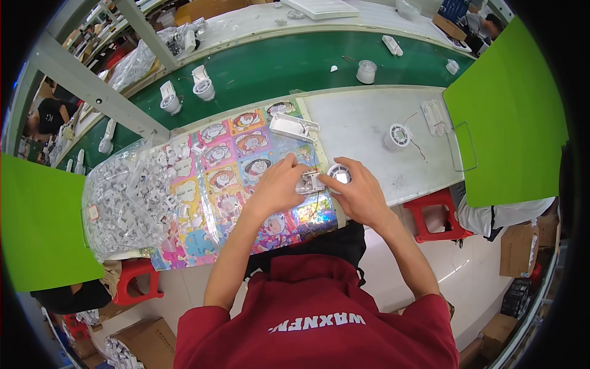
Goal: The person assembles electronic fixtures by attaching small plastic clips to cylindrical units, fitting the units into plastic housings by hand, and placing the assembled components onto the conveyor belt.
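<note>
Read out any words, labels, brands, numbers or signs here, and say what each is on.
Dark red cloth shirt: white block lettering, which I won't copy out.
Multicoloured glossy cartoon-print sheet: small print, too small to read.
Brown cardboard box, lower right: marks too blurred to read.

A white tabletop (pixel 356 126) runs below the left grip (pixel 276 187) and right grip (pixel 362 190). A shiny cartoon-printed sheet (pixel 222 179) covers it under the left grip and leftward. On the sheet, left of that grip, small white plastic parts (pixel 183 167) lie scattered; farther left sits a clear plastic bag (pixel 120 197) filled with such pieces. Just beyond both grips lies an open rectangular housing (pixel 292 126). Right of the right grip rest a round wired fitting (pixel 398 136) and, farther off, a white elongated casing (pixel 435 117).
</note>
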The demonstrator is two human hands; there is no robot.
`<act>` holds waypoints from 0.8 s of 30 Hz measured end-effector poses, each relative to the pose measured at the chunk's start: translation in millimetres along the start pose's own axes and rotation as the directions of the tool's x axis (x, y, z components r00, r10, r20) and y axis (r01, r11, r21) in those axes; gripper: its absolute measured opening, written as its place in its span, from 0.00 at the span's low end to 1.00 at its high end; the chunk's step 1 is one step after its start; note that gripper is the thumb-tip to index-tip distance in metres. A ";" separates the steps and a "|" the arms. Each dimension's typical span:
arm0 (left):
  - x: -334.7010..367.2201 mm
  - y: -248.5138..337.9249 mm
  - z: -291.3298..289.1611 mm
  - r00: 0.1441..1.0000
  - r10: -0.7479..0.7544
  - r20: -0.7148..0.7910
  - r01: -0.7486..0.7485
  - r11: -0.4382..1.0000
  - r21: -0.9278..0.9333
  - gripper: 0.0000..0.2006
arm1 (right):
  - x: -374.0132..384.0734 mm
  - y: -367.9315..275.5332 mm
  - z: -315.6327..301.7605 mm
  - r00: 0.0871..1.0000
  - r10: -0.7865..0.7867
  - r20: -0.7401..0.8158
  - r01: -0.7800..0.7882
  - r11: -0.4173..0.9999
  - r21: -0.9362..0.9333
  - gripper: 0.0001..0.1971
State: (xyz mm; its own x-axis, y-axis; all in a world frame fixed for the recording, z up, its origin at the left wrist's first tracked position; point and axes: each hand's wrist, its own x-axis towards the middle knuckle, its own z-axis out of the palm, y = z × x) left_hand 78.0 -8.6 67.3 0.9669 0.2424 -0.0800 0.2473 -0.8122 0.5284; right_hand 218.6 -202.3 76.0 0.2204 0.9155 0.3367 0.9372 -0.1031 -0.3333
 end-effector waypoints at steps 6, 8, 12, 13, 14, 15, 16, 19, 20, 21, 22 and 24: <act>2.8 -8.0 7.4 0.995 0.049 -0.086 -0.055 0.996 -0.074 0.29 | 5.3 -5.4 1.1 0.998 -0.066 -0.016 0.064 0.993 -0.099 0.25; 3.1 -7.3 7.0 0.993 0.046 -0.107 -0.056 0.994 -0.091 0.28 | 8.5 -6.1 0.9 0.996 -0.083 -0.014 0.081 0.989 -0.126 0.24; 3.8 1.3 2.9 0.988 0.060 -0.146 -0.087 0.979 -0.186 0.26 | 8.3 -2.6 2.0 0.986 -0.148 -0.073 0.129 0.969 -0.212 0.23; 3.1 -1.9 3.1 0.989 0.048 -0.140 -0.082 0.965 -0.248 0.25 | 8.1 -5.3 2.2 0.980 -0.172 -0.097 0.150 0.967 -0.204 0.23; 1.6 -4.3 2.0 0.990 0.037 -0.134 -0.078 0.948 -0.309 0.24 | 8.4 -8.3 2.7 0.973 -0.196 -0.120 0.170 0.965 -0.198 0.22; 1.1 -5.0 1.5 0.988 0.055 -0.143 -0.097 0.946 -0.310 0.24 | 9.2 -8.0 3.9 0.973 -0.196 -0.123 0.167 0.962 -0.217 0.22; 0.0 -5.9 2.0 0.992 0.017 -0.125 -0.058 0.941 -0.332 0.23 | 9.4 -7.6 6.1 0.974 -0.201 -0.107 0.176 0.963 -0.205 0.21; -0.7 -6.2 3.0 0.995 -0.033 -0.090 -0.003 0.928 -0.373 0.20 | 11.4 -7.2 7.3 0.974 -0.207 -0.092 0.181 0.956 -0.231 0.21; 1.5 -6.7 4.0 0.996 -0.053 -0.075 0.015 0.901 -0.434 0.18 | 11.9 -6.8 6.2 0.973 -0.212 -0.091 0.185 0.953 -0.240 0.21; 0.6 -8.0 5.5 0.995 -0.080 -0.057 0.041 0.869 -0.493 0.17 | 12.0 -7.6 5.4 0.971 -0.221 -0.087 0.194 0.950 -0.243 0.21; 1.6 -12.6 10.6 0.995 -0.060 -0.082 0.006 0.842 -0.540 0.15 | 12.1 -7.1 5.6 0.971 -0.226 -0.080 0.199 0.946 -0.256 0.21; 2.6 -15.3 14.9 0.995 -0.041 -0.092 -0.015 0.843 -0.538 0.15 | 10.8 -5.0 8.1 0.969 -0.230 -0.092 0.202 0.948 -0.244 0.21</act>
State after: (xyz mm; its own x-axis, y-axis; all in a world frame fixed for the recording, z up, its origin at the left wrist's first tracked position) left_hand 77.7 -3.4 46.5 0.9460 0.3232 -0.0234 0.1599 -0.4027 0.9013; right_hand 214.1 -188.8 74.2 0.0226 0.8748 0.4839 0.9994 -0.0076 -0.0330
